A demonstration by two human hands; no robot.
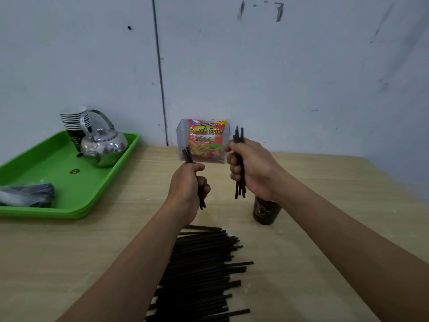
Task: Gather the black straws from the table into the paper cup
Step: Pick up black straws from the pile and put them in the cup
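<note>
A large heap of thin black plastic straws (199,273) lies on the pale wood-grain table (325,252), close to the person, most of them lying roughly side by side with their ends pointing right. Two small bundles are lifted off the heap. The left hand (188,189) is closed in a fist around a few black straws (188,155), held tilted, their upper ends sticking out above the thumb and their lower ends showing below the fingers. The right hand (253,169) is likewise clenched around a slightly fuller bundle of black straws (239,135), held nearly upright, with the lower ends hanging free beneath the fist. The two hands are near each other but apart, both raised above the table.

The dark brown paper cup (265,211) stands upright on the table just below the right wrist, which hides its rim; whether it holds any straws cannot be told.

Further back, against the grey-white wall (301,66), a clear plastic holder carries a red and orange snack packet (205,140). At the left sits a bright green plastic tray (58,173) bearing a shiny metal teapot (104,147), a stack of paper cups (74,122) behind it, and a bundle in clear plastic wrap (25,195) at its near end.
</note>
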